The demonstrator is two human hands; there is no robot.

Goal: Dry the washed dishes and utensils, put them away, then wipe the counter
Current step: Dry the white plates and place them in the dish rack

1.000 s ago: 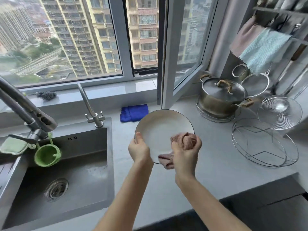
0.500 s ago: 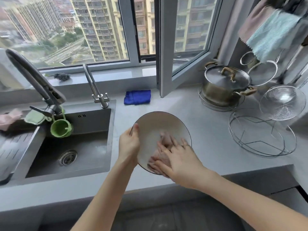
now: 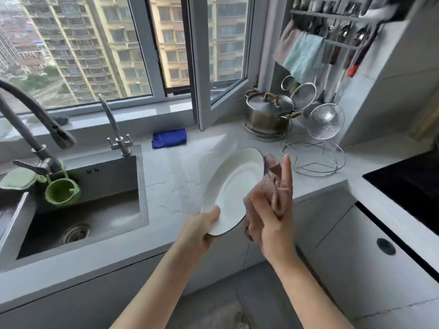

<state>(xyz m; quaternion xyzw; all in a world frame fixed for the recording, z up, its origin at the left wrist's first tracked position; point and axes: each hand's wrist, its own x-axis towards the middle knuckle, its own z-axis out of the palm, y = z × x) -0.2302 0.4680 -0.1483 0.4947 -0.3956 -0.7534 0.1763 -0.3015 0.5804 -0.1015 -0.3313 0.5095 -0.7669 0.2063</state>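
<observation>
While tilted on edge above the pale grey stone counter [image 3: 180, 181], the round white dark-rimmed plate [image 3: 234, 191] is held in air.
left hand [image 3: 202, 233] grips near rim, thumb on face; right hand [image 3: 273, 224] pinches pink waffle-weave cloth [image 3: 273, 191] at plate's right rim, index finger straight up.

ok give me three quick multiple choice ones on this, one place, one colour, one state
1. Where is the blue cloth? A in the sink; B on the counter; C on the pot lid.
2. What colour is the drying cloth in the right hand? A pink; B yellow; C black.
3. How is the plate? A flat on the counter; B broken; C held tilted by the left hand.
Answers: 1 B, it lies at the back of the counter. 2 A, it shows dusty pink beside the plate. 3 C, the left hand holds its lower rim above the counter.
</observation>
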